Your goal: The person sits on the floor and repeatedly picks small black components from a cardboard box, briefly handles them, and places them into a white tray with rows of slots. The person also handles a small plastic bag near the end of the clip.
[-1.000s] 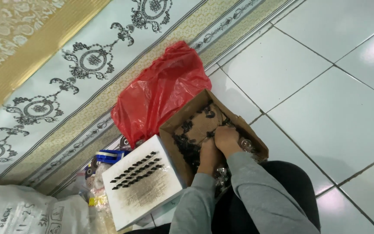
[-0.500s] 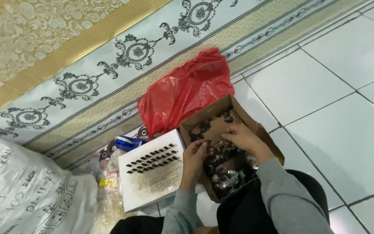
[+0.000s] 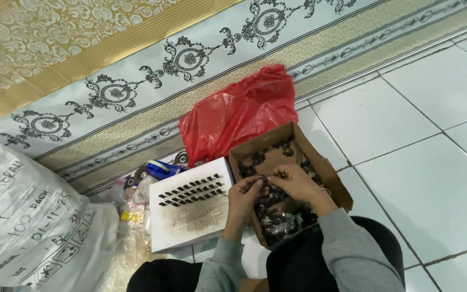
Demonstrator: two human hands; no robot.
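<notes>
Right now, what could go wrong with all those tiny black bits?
1. The left hand and right hand pinch a small dark piece over the brown cardboard box; it could slip back into the pile.
2. An elbow might nudge the white foam board, scattering its neat rows of small black pieces.

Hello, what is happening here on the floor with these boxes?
A person sitting on the tiled floor holds both hands together over an open cardboard box full of small dark parts. The left hand and the right hand seem to pinch one small part between the fingertips. Beside the box lies a white board with similar dark parts set in neat rows. A red plastic bag lies behind, and a white sack stands at the left.
</notes>
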